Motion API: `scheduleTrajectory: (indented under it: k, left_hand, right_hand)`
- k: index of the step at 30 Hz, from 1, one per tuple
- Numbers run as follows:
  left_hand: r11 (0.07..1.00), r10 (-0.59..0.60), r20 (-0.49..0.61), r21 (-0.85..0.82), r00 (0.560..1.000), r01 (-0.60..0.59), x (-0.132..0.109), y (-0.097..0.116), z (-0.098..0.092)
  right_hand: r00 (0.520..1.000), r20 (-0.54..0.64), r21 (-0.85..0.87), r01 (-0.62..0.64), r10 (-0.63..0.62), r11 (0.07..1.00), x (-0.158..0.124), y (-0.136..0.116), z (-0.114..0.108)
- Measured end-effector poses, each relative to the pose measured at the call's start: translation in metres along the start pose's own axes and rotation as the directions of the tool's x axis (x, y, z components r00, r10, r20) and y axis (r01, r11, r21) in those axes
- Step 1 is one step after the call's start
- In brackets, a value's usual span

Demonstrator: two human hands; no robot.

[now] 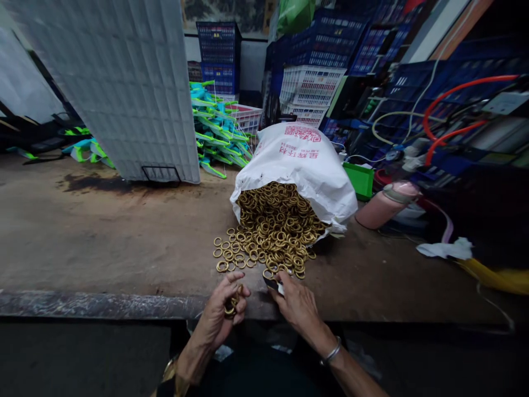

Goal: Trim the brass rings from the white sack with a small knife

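A white woven sack [306,160] lies on its side on the brown worktable [103,231], its mouth open toward me. Brass-coloured metal rings [273,226] spill out of it in a heap, with loose ones scattered at the left. My left hand [223,309] is at the table's front edge, fingers curled round several of these rings. My right hand [295,303] is just beside it, fingers pinched on a small dark and white object that I cannot name. Both hands sit right below the ring heap.
A large white gridded panel [124,82] stands at the back left. Green and blue strap bundles [219,132] pile behind the sack. A pink bottle [384,204] and a green box [359,179] lie to the right, near hoses, cables and stacked blue and white crates [314,88].
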State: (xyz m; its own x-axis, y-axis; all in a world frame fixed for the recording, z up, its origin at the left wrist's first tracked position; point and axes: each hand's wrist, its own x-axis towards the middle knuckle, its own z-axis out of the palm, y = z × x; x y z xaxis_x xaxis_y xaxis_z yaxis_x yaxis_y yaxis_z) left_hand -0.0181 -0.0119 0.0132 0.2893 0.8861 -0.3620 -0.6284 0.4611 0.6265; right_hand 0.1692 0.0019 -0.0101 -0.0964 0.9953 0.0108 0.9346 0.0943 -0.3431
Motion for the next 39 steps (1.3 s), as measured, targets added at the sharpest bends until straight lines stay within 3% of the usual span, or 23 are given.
scheduleTrajectory:
  k: [5, 8, 10, 12, 14, 16, 18, 20, 22, 24, 27, 30, 39]
  left_hand:
    - [0.992, -0.077, 0.002, -0.097, 0.997, 0.076, 0.003, -0.003, -0.002]
    - [0.991, -0.107, -0.026, -0.086, 0.994, 0.104, 0.005, -0.007, -0.001]
    - [0.996, -0.087, -0.038, -0.012, 0.995, 0.087, 0.006, -0.01, 0.001]
    - [0.988, 0.03, -0.078, 0.151, 0.996, -0.018, 0.008, -0.013, 0.002]
    - [0.899, 0.243, -0.097, 0.395, 0.965, -0.187, 0.01, -0.016, 0.002]
    - [0.735, 0.409, -0.017, 0.598, 0.912, -0.318, 0.01, -0.017, 0.003]
    - [0.61, 0.456, 0.109, 0.685, 0.884, -0.399, 0.009, -0.017, 0.003]
    - [0.557, 0.456, 0.19, 0.701, 0.87, -0.445, 0.007, -0.016, 0.005]
    - [0.562, 0.454, 0.193, 0.695, 0.87, -0.447, 0.007, -0.015, 0.006]
    - [0.654, 0.413, 0.115, 0.653, 0.903, -0.382, 0.008, -0.016, 0.006]
    - [0.838, 0.251, -0.035, 0.508, 0.967, -0.199, 0.011, -0.016, 0.006]
    - [0.905, 0.124, -0.095, 0.42, 0.988, -0.073, 0.011, -0.016, 0.006]
    - [0.975, -0.038, 0.029, 0.219, 0.999, 0.03, 0.003, -0.009, 0.01]
  right_hand:
    - [1.0, -0.018, 0.102, -0.002, 0.004, 0.995, 0.006, -0.001, -0.001]
    - [1.0, 0.007, 0.288, -0.014, 0.013, 0.958, 0.011, -0.006, 0.002]
    - [0.997, 0.058, 0.476, -0.069, 0.047, 0.877, 0.014, -0.011, 0.004]
    - [0.984, 0.148, 0.655, -0.171, 0.097, 0.736, 0.018, -0.018, 0.004]
    - [0.96, 0.253, 0.769, -0.275, 0.121, 0.577, 0.02, -0.024, 0.001]
    - [0.933, 0.342, 0.819, -0.355, 0.113, 0.451, 0.021, -0.031, -0.003]
    - [0.909, 0.408, 0.836, -0.41, 0.088, 0.365, 0.021, -0.036, -0.008]
    - [0.89, 0.452, 0.835, -0.448, 0.064, 0.32, 0.02, -0.04, -0.011]
    - [0.887, 0.456, 0.832, -0.452, 0.066, 0.323, 0.019, -0.043, -0.012]
    - [0.909, 0.407, 0.834, -0.408, 0.085, 0.371, 0.018, -0.044, -0.011]
    - [0.955, 0.282, 0.817, -0.286, 0.085, 0.501, 0.019, -0.044, -0.008]
    - [0.971, 0.233, 0.779, -0.224, 0.062, 0.585, 0.021, -0.045, -0.009]
    - [0.973, 0.228, 0.791, -0.201, 0.026, 0.578, 0.023, -0.049, -0.013]
